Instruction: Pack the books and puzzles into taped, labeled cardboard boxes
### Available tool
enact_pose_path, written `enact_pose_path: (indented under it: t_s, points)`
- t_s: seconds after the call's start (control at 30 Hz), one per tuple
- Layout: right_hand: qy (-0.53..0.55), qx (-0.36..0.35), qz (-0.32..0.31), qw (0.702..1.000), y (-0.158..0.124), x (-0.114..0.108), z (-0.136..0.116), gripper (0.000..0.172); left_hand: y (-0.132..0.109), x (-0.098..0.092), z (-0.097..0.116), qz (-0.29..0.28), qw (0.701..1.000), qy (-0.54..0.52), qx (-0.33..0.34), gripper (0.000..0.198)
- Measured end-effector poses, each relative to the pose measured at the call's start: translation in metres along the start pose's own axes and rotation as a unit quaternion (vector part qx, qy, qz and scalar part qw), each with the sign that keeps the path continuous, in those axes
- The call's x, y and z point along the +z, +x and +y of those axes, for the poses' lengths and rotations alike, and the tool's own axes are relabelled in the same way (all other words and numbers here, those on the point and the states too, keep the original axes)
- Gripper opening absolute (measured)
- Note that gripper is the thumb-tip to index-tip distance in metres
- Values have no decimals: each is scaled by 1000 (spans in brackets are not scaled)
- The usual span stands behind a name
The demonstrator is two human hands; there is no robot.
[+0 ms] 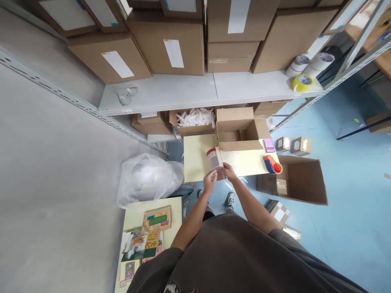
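Observation:
A small printed packet, white and grey with a red end (215, 158), lies over the front edge of the pale yellow table (195, 148). My left hand (210, 180) is at its lower left corner, fingers pinched together; what they hold is too small to make out. My right hand (228, 171) grips the packet's lower right side. Behind the packet stands an open, seemingly empty cardboard box (240, 145). To the right on the table are a purple pad (269, 145) and a red and blue tape dispenser (272, 164).
Above the table runs a grey shelf (183, 91) with cartons, glasses (127, 95) and tape rolls (302, 82). A large open carton (305, 179) stands on the floor at right. At left are a plastic bag (149, 179) and a side table (175, 207) with printed bags.

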State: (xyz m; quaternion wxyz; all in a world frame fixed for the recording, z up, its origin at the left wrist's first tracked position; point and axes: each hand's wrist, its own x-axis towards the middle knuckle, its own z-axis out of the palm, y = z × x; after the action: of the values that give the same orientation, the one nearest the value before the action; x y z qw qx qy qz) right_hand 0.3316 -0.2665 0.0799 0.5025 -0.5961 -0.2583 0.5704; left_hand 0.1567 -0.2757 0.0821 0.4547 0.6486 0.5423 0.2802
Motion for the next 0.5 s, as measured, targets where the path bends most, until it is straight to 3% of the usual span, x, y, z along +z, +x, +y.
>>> enact_pose_path:
  t_s: [0.1, 0.23, 0.33, 0.43, 0.5]
  points:
    - [50, 24, -28, 998, 5, 1, 8, 42, 13, -12, -26, 47, 992, 37, -109, 41]
    - [61, 49, -27, 997, 15, 2, 28, 47, 32, -27, -55, 9, 977, 89, -192, 57]
    - [-89, 60, 39, 993, 24, -6, 42, 39, 40, -29, -65, -18, 966, 127, -223, 67]
    - [-301, 92, 109, 943, 32, -20, 50, 26, 42, -21, -65, -36, 955, 180, -232, 72]
    - [-352, 108, 130, 921, 34, -28, 51, 17, 41, -14, -61, -42, 948, 210, -234, 71]
